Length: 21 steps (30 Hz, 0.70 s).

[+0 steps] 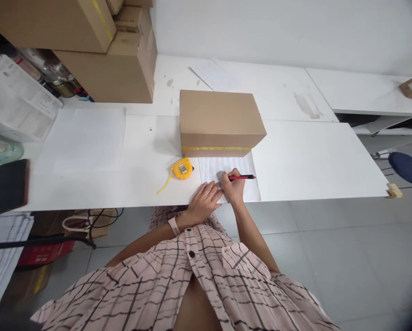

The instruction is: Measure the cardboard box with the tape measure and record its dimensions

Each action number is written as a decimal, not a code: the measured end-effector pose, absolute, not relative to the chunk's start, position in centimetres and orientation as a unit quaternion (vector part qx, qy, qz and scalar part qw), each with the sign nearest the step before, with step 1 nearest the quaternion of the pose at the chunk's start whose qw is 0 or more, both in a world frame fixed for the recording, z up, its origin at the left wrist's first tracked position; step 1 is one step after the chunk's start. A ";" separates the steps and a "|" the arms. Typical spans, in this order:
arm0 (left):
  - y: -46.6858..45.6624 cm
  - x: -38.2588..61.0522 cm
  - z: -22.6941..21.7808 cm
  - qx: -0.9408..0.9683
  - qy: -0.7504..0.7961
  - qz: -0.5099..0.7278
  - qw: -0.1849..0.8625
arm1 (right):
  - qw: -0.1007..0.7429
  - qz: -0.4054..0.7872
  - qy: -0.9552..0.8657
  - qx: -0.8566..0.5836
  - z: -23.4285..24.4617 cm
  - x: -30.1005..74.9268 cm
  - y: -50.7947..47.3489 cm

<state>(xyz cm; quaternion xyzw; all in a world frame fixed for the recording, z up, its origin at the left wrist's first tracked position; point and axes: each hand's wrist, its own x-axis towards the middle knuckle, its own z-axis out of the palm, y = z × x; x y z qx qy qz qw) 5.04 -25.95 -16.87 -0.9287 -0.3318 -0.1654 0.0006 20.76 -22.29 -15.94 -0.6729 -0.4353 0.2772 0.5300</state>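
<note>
My right hand (234, 185) is closed around a red pen (243, 177), its tip on a printed sheet (226, 168) at the near edge of the white table (312, 161). My left hand (206, 201) lies flat with fingers spread on the sheet's lower left corner, beside the right hand. A closed cardboard box (220, 122) with yellow tape along its front stands right behind the sheet. A yellow tape measure (182, 169) lies left of the sheet, its tape tip sticking out.
A black phone (10, 185) lies at the table's left end. Blank paper (85, 138) covers the left part. Large cartons (116, 69) are stacked at the back left, a loose sheet (214, 76) behind the box. A blue stool (408, 168) stands at the right.
</note>
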 end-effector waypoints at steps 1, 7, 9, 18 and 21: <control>-26.0 5.0 -16.8 -0.929 -0.331 -0.164 0.004 | 0.534 0.275 -0.434 -0.672 -15.9 20.7 -22.3; -26.0 5.0 -16.6 -0.928 -0.334 -0.163 0.001 | 0.576 0.228 -0.396 -0.677 -15.2 21.5 -22.6; -25.9 5.0 -16.6 -0.929 -0.333 -0.161 -0.005 | 0.564 0.210 -0.416 -0.682 -15.3 22.7 -22.9; -25.3 3.1 -13.6 -0.861 -0.389 -0.316 -0.084 | 0.321 0.005 -0.605 -0.729 -17.0 28.4 -24.2; -23.3 1.2 -12.2 -0.792 -0.480 -0.374 -0.039 | 0.332 -0.021 -0.587 -0.738 -17.6 28.4 -23.9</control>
